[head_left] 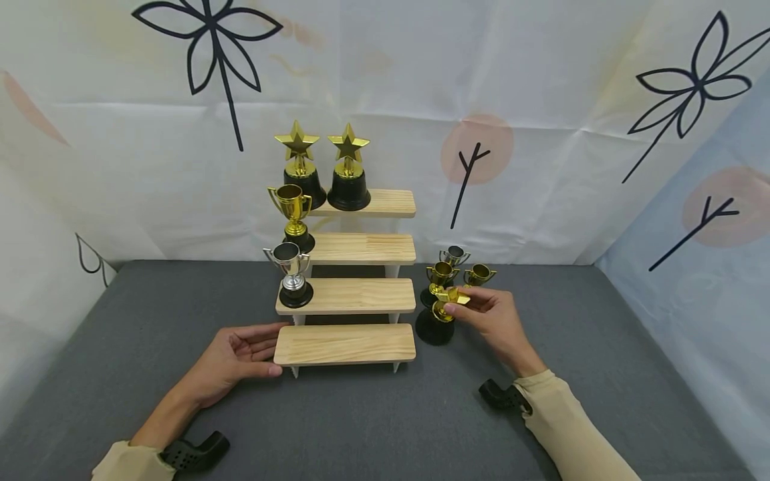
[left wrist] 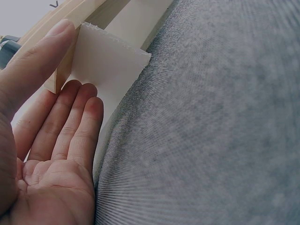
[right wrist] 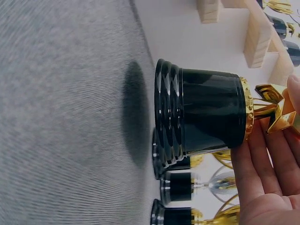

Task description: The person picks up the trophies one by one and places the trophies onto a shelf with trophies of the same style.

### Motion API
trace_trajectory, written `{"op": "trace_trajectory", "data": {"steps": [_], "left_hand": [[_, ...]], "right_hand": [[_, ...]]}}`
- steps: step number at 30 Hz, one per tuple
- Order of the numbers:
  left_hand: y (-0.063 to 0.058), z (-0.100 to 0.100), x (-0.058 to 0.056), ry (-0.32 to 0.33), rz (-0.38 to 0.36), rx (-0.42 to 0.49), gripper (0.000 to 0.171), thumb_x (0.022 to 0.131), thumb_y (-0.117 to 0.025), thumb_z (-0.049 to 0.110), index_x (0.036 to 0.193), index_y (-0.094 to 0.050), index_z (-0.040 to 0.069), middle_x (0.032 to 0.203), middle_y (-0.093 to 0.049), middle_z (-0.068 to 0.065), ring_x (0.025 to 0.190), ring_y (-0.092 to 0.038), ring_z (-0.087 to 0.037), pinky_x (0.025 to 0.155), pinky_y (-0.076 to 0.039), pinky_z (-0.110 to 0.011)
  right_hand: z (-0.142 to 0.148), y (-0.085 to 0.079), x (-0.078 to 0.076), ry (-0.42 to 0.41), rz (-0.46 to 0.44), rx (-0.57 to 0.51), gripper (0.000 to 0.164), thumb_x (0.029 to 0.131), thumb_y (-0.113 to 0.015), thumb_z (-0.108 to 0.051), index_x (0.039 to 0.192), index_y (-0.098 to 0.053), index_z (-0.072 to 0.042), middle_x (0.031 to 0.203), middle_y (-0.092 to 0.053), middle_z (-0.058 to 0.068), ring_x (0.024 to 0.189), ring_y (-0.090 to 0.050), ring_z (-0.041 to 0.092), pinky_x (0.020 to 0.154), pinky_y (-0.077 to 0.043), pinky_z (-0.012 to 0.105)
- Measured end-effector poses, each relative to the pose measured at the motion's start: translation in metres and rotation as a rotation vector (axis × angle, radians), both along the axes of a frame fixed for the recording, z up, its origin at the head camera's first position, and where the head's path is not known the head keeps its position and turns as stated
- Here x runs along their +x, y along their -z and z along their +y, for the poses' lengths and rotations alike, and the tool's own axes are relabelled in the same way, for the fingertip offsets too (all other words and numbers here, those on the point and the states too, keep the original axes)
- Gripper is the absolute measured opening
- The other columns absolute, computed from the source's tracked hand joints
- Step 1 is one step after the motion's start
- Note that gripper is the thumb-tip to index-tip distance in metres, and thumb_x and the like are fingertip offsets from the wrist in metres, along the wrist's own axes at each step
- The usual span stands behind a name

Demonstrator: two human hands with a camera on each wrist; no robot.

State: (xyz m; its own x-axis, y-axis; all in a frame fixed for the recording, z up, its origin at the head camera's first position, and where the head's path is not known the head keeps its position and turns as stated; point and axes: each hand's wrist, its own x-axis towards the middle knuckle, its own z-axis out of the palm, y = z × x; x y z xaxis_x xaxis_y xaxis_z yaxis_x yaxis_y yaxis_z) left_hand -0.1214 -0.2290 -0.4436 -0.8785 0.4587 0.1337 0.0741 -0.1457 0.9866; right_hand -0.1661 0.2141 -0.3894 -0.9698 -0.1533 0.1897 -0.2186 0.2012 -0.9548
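Note:
My right hand [head_left: 494,322] pinches a gold star trophy [right wrist: 211,110] by its star, thumb on one side and fingers on the other. Its ridged black base hangs just over the cloth, with a shadow beneath, right of the four-step wooden display shelf [head_left: 345,344]. My left hand [head_left: 221,361] is at the left end of the lowest step, fingers extended and palm turned up. In the left wrist view its fingertips lie against the white side support [left wrist: 108,61], and the thumb is by the board's edge.
On the shelf's left side stand a silver cup [head_left: 293,270] and a gold cup [head_left: 295,210]; two star trophies [head_left: 349,187] are on top. Behind my right hand are a silver cup [head_left: 454,254] and gold cups [head_left: 479,273]. A patterned cloth backdrop [head_left: 385,80] hangs behind.

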Motion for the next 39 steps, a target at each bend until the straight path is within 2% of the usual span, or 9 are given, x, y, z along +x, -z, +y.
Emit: {"op": "trace_trajectory", "data": {"steps": [5, 9, 14, 19, 28, 39], "left_hand": [[0.0, 0.0, 0.0, -0.004, 0.001, -0.007, 0.072, 0.082, -0.074, -0.017, 0.142, -0.034, -0.026, 0.14, -0.058, -0.017, 0.123, -0.062, -0.017, 0.101, -0.054, -0.034], [-0.001, 0.001, 0.0, -0.009, -0.003, -0.013, 0.072, 0.082, -0.074, -0.016, 0.142, -0.034, -0.026, 0.14, -0.057, -0.019, 0.123, -0.062, -0.017, 0.101, -0.054, -0.033], [-0.001, 0.001, 0.0, -0.009, 0.0, -0.008, 0.073, 0.082, -0.074, -0.017, 0.141, -0.034, -0.026, 0.141, -0.056, -0.02, 0.123, -0.061, -0.017, 0.101, -0.054, -0.033], [-0.002, 0.001, 0.0, -0.011, 0.004, -0.007, 0.072, 0.082, -0.074, -0.017, 0.141, -0.035, -0.027, 0.14, -0.057, -0.019, 0.123, -0.062, -0.017, 0.101, -0.054, -0.034], [-0.002, 0.001, 0.001, -0.016, 0.0, -0.025, 0.072, 0.082, -0.074, -0.016, 0.141, -0.035, -0.026, 0.142, -0.052, -0.029, 0.123, -0.062, -0.017, 0.101, -0.054, -0.033], [-0.001, 0.001, 0.001, -0.015, 0.008, -0.007, 0.072, 0.081, -0.074, -0.017, 0.14, -0.034, -0.028, 0.14, -0.057, -0.019, 0.123, -0.062, -0.017, 0.101, -0.054, -0.033]], "right_hand": [[0.003, -0.008, 0.002, -0.004, 0.011, -0.021, 0.038, 0.088, -0.077, 0.004, 0.121, -0.065, 0.015, 0.098, -0.073, 0.001, 0.086, -0.07, 0.012, 0.074, -0.065, 0.033], [0.005, -0.014, 0.004, 0.0, 0.026, -0.027, 0.038, 0.088, -0.077, 0.002, 0.123, -0.066, 0.014, 0.102, -0.074, -0.002, 0.09, -0.071, 0.012, 0.075, -0.064, 0.03], [0.006, -0.022, 0.007, -0.002, 0.038, -0.053, 0.036, 0.09, -0.075, 0.003, 0.122, -0.065, 0.014, 0.109, -0.073, -0.001, 0.096, -0.071, 0.014, 0.078, -0.063, 0.027], [0.006, -0.028, 0.01, 0.012, 0.052, -0.075, 0.036, 0.09, -0.075, 0.003, 0.122, -0.065, 0.015, 0.109, -0.073, -0.001, 0.096, -0.071, 0.014, 0.079, -0.063, 0.027], [0.005, -0.036, 0.014, 0.028, 0.07, -0.094, 0.038, 0.09, -0.074, 0.005, 0.124, -0.062, 0.017, 0.109, -0.073, 0.0, 0.096, -0.071, 0.014, 0.08, -0.064, 0.028], [0.004, -0.045, 0.02, 0.049, 0.123, -0.162, 0.029, 0.089, -0.072, 0.01, 0.117, -0.067, 0.015, 0.11, -0.072, 0.005, 0.095, -0.071, 0.015, 0.081, -0.063, 0.025]]}}
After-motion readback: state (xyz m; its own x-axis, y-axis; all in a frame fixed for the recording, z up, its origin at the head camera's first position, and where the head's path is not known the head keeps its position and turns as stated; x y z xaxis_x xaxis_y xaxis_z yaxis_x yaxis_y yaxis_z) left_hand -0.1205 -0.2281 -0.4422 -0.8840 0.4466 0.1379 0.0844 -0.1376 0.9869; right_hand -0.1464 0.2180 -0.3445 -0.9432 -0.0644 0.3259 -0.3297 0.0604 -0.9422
